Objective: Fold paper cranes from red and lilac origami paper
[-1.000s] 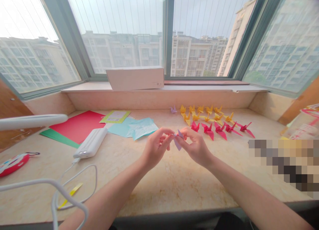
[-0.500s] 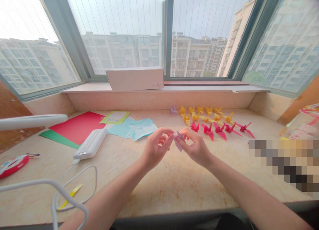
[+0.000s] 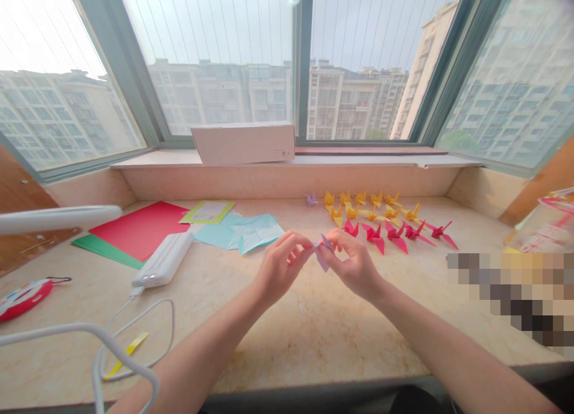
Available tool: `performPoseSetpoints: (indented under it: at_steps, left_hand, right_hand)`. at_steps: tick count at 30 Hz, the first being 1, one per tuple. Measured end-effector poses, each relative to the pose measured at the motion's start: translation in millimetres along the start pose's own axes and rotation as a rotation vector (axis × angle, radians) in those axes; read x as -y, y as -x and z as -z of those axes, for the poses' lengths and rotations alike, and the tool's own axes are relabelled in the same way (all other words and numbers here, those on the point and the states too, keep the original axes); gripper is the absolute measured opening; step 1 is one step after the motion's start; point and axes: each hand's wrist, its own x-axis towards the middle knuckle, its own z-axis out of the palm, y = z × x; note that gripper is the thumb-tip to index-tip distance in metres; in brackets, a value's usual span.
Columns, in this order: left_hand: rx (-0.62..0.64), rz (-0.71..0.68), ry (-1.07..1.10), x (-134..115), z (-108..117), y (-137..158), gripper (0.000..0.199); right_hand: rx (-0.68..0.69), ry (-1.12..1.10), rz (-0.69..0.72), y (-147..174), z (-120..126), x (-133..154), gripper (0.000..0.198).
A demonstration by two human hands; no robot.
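Between my hands, above the stone counter, is a small piece of folded purple paper [image 3: 323, 260]. My right hand [image 3: 352, 260] pinches it between thumb and fingers. My left hand [image 3: 283, 263] has its thumb and forefinger pressed together on the paper's left tip. Behind my right hand stand several red paper cranes [image 3: 396, 235], with several yellow paper cranes [image 3: 371, 212] in rows beyond them. One small purple paper crane [image 3: 311, 198] sits at the left end of the back row. My fingers hide part of the folded paper.
Light blue paper sheets [image 3: 219, 235] lie left of my hands, near a yellow-green packet [image 3: 207, 211]. Further left are red paper [image 3: 139, 226], green paper [image 3: 105, 250] and a white power bank [image 3: 165, 260] with its cable. A white box [image 3: 244, 144] stands on the sill; a clear container [image 3: 545, 223] is at right.
My left thumb and forefinger have closed in on the left tip of the purple paper, moving slightly right. My right hand keeps its pinch almost in place.
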Motion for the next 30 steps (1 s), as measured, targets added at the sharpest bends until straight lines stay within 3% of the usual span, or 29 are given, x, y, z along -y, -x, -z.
performPoseSetpoints:
  at_steps: [6,16,24,30]
  left_hand:
    - [-0.016,0.032,0.05,-0.3,-2.5,1.1,0.018]
    - [-0.027,0.317,0.336,-4.6,-8.4,0.3,0.022]
    - [0.019,0.347,0.399,-11.7,-8.4,1.4,0.027]
    - [-0.032,0.344,0.308,-7.6,-9.6,-0.1,0.025]
  right_hand:
    - [-0.008,0.006,0.026,0.0,0.2,-1.0,0.012]
    - [-0.004,-0.027,-0.004,1.3,-0.7,-1.0,0.016]
    - [0.039,-0.08,-0.093,1.7,1.2,2.1,0.021]
    - [0.06,-0.045,-0.087,1.7,-1.1,3.8,0.026]
